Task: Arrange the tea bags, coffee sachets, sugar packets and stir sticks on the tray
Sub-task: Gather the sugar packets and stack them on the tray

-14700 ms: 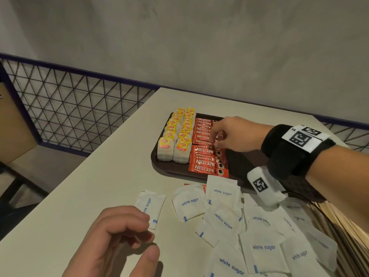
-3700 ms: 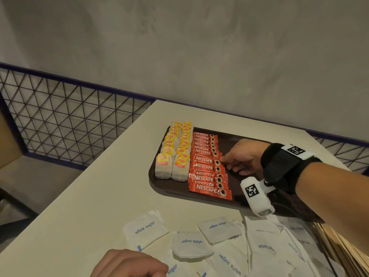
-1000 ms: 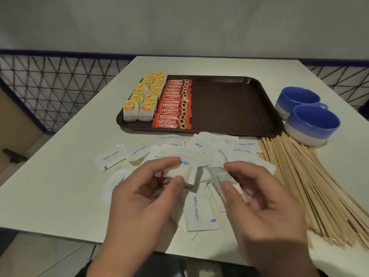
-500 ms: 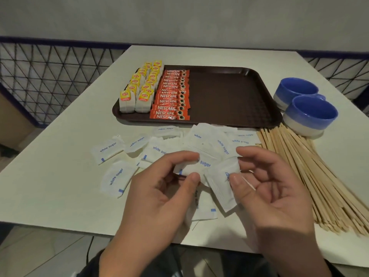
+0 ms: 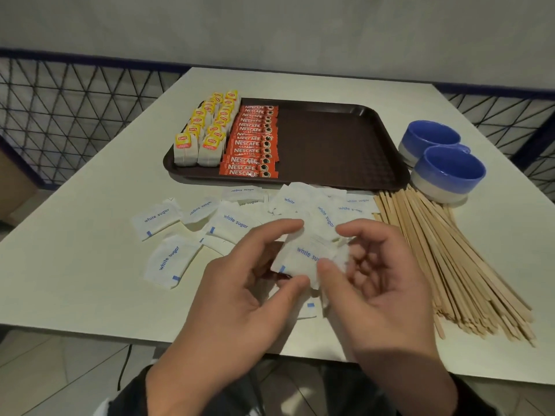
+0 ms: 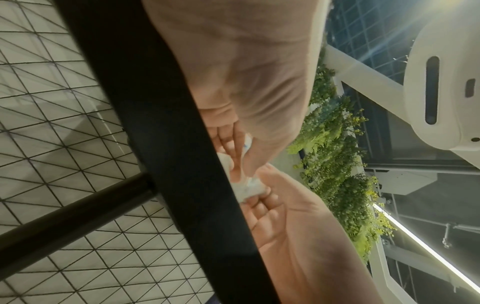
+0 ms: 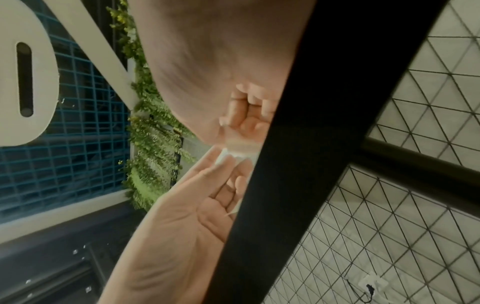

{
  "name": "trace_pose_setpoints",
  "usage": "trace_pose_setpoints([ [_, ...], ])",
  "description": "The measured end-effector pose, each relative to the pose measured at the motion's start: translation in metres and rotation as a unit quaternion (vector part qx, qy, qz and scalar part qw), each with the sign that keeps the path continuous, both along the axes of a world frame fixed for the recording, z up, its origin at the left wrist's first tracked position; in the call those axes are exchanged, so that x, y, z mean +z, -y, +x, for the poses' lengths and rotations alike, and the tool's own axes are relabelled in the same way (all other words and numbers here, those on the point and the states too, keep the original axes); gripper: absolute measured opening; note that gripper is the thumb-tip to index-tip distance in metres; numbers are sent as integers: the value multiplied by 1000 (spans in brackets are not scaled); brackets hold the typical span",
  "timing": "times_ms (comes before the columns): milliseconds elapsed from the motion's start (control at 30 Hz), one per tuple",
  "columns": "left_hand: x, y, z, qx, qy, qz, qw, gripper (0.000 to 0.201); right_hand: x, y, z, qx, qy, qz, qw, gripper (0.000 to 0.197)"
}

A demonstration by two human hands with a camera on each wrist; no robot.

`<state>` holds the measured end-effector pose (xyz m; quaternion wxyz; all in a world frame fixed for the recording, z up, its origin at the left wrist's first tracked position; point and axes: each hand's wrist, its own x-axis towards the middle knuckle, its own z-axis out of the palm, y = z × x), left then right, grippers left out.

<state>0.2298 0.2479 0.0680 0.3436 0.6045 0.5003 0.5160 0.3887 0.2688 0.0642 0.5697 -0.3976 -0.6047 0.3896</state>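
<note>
Both hands, left (image 5: 240, 295) and right (image 5: 381, 289), pinch sugar packets (image 5: 309, 259) between them; packet count hidden by fingers.

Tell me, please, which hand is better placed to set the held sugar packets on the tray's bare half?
Probably the right hand: it pinches the white paper sugar packets and sits nearer the brown plastic tray's bare right half.

We see red coffee sachets (image 5: 250, 142) and yellow-labelled tea bags (image 5: 204, 136) on the brown tray (image 5: 336, 145). The sugar packets (image 5: 168, 261) are white with blue letters. The bowls (image 5: 447, 172) are blue and white.
</note>
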Motion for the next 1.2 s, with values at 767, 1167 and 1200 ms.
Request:
trace_pose_setpoints([
  [767,3,-2,-6,-51,114,-46,991,52,-1,-1,5,43,-64,-100,992,30],
  [1167,4,-1,-8,-67,100,-33,992,44,1,-1,6,35,-45,-100,993,32],
  [1200,5,-1,-9,-66,105,-32,992,41,1,0,5,33,-40,-99,994,31],
])
